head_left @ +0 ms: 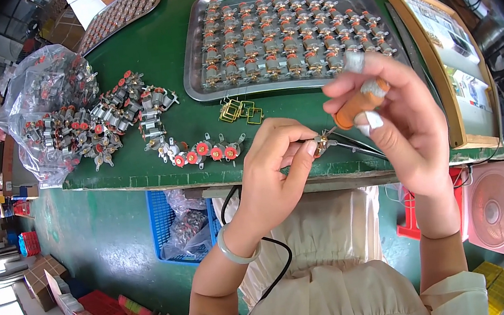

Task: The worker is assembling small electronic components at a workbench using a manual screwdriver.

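Note:
Over the table's front edge, my left hand (281, 176) pinches a small metal electrical part (324, 142) with tabs between thumb and fingers. My right hand (408, 122) is raised just to the right of it, with an orange cover on one finger and white wrappings on others. The thumb lies against the orange-covered finger; anything pinched there is too small to make out. A thin metal rod (361, 148) lies beside the part, partly behind my right hand. Nearby to the left are a row of red-faced metal parts (204, 152) and some bent brass wire frames (240, 112).
A metal tray (191, 80) with rows of similar parts stands at the back of the green table (155, 31). More parts spill from a clear plastic bag (27, 144) at left. A wood-framed board (442, 65) stands right. Below are a blue basket (161, 225) and a pink fan (498, 206).

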Demonstrator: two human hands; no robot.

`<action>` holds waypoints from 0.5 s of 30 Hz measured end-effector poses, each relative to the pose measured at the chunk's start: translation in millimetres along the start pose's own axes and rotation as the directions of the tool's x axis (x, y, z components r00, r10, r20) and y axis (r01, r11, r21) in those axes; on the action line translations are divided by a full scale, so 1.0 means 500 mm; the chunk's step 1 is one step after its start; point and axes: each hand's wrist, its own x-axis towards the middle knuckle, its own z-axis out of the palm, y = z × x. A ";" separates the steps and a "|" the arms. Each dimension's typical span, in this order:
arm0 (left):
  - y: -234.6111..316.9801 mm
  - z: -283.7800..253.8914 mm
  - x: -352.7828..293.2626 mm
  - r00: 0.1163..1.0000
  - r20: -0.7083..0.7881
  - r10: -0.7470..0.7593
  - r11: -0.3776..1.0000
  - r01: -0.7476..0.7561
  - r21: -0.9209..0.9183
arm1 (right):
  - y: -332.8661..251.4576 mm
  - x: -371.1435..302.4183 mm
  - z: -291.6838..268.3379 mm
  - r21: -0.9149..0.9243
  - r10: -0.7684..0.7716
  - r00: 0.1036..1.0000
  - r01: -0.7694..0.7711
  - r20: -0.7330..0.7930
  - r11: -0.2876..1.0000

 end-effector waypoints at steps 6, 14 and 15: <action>-0.002 0.000 0.000 1.000 -0.005 0.008 1.000 -0.008 -0.001 | 0.005 -0.002 -0.006 -0.137 -0.124 0.983 0.142 0.135 0.980; 0.002 -0.004 0.001 0.998 0.008 -0.060 0.998 0.059 0.015 | 0.027 0.012 -0.015 0.114 -0.056 0.996 0.049 0.064 0.992; 0.002 -0.002 0.001 0.999 -0.003 -0.047 0.999 0.047 0.004 | 0.027 0.013 -0.018 0.136 -0.041 0.996 0.030 0.078 0.990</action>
